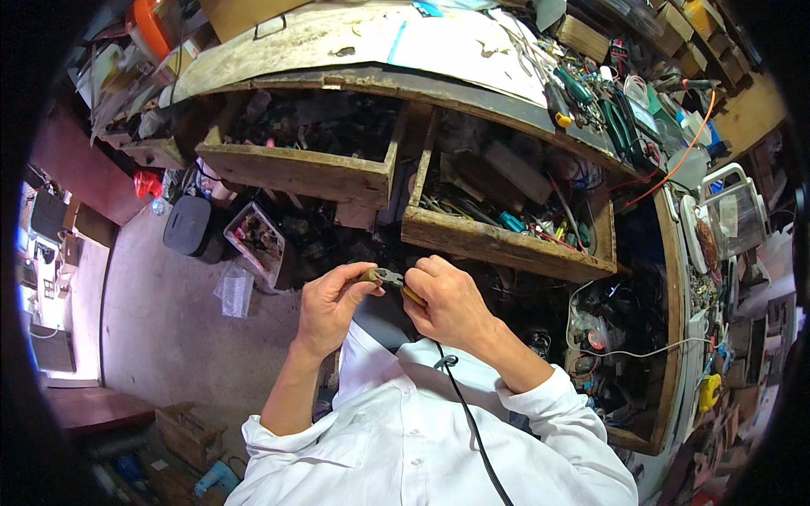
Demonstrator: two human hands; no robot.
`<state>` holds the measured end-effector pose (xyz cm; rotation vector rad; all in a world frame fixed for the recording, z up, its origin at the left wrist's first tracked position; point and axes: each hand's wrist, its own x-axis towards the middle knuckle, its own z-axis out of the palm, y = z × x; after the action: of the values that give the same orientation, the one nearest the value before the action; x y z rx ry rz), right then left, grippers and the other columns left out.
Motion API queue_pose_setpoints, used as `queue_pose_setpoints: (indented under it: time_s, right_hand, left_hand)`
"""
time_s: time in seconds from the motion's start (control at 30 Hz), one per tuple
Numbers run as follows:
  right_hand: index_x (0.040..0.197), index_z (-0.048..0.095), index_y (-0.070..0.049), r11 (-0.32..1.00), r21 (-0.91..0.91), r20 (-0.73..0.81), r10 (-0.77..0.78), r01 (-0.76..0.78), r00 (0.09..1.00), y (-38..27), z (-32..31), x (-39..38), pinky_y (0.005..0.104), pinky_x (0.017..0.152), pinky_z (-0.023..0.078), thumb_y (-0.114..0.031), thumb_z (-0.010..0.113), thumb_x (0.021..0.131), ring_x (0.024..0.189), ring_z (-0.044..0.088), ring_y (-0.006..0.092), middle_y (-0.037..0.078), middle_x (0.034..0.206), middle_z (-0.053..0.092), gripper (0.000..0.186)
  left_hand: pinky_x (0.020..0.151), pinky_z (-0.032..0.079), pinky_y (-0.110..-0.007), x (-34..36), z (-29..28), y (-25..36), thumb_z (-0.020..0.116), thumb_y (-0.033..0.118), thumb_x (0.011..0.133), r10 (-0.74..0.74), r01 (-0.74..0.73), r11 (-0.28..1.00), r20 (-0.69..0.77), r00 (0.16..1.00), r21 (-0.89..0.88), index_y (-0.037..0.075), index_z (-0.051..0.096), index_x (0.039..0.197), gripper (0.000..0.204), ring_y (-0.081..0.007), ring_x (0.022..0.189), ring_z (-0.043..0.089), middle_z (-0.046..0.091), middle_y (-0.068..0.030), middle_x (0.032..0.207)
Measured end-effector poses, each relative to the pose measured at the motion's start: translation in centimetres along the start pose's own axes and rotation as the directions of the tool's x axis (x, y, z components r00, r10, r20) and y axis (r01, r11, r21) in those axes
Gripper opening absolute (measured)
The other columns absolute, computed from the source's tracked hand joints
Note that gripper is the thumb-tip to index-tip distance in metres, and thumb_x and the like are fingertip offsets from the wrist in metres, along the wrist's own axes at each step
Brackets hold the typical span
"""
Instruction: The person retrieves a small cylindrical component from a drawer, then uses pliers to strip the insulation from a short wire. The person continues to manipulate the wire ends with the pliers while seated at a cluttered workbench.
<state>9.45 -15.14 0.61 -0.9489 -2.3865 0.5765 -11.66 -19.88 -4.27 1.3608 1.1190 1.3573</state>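
Observation:
My left hand (329, 308) pinches a small olive-brown piece (369, 276) between thumb and fingers, just at the metal head of the pliers (390, 277); I cannot make out what the piece is. My right hand (443, 299) is closed round the pliers' yellow handle, with the head pointing left toward my left fingertips. Both hands are close together in front of my white shirt. A black cord (460, 396) hangs down over the shirt below them.
Two open wooden drawers (295, 173) (506, 244) full of tools lie under a cluttered bench (354, 51). A bin (251, 253) and dark case (190, 228) sit on the floor (186, 337), left. An open cluttered compartment (671, 337) and orange cable (675, 169) are right.

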Motion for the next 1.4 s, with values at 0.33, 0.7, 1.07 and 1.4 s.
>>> queue_pose_setpoints:
  time_s: [0.33, 0.7, 1.07, 1.4]
  right_hand:
    - [0.069, 0.047, -0.003, 0.995, 0.087, -0.101, -0.033, 0.042, 0.994, 0.6, 1.3, -0.4, 0.0427, 0.05, 0.043, 0.004, 0.07, 0.068, 0.058, 0.055, 0.0325, 0.012, 0.066, 0.049, 0.023]
    - [0.068, 0.042, 0.001, 0.903, 0.423, -0.018, 0.093, -0.077, 0.995, -0.5, 2.4, -0.9, 0.0396, 0.049, 0.034, 0.005, 0.067, 0.074, 0.052, 0.041, 0.0282, 0.014, 0.061, 0.043, 0.026]
    - [0.064, 0.044, -0.007, 0.476, 0.716, 0.418, 0.293, -0.511, 0.86, 0.9, 3.7, -1.3, 0.0266, 0.048, 0.028, -0.002, 0.072, 0.087, 0.054, 0.037, 0.0035, -0.007, 0.058, 0.039, 0.036]
    - [0.066, 0.045, -0.005, 0.657, 0.672, 0.235, 0.25, -0.342, 0.939, 1.4, 4.9, -1.6, 0.0312, 0.049, 0.032, -0.001, 0.072, 0.083, 0.053, 0.045, 0.0138, 0.002, 0.061, 0.047, 0.033]
  left_hand:
    - [0.073, 0.055, -0.031, 0.0, 0.2, 1.8, 0.064, 0.014, 0.099, -0.06, 0.052, 0.994, 0.08, 0.995, 0.1, -0.004, 0.061, 0.115, 0.024, -0.0186, 0.081, 0.069, 0.07, -0.0116, 0.09]
    - [0.048, 0.034, -0.042, 1.3, 0.4, 2.2, 0.074, 0.01, 0.083, -0.115, 0.062, 0.881, 0.086, 0.99, 0.469, -0.001, 0.046, 0.069, 0.033, -0.031, 0.049, 0.044, 0.046, -0.0189, 0.059]
    - [0.05, 0.031, -0.037, 1.5, 0.2, 0.5, 0.075, 0.003, 0.085, 0.032, -0.071, 0.898, 0.095, 0.995, 0.434, -0.002, 0.039, 0.07, 0.039, -0.022, 0.052, 0.033, 0.039, -0.0158, 0.061]
    - [0.049, 0.03, -0.036, 1.3, 0.2, -0.2, 0.074, 0.006, 0.087, -0.022, -0.006, 0.903, 0.059, 0.998, 0.429, -0.001, 0.04, 0.07, 0.039, -0.017, 0.054, 0.032, 0.037, -0.0131, 0.059]
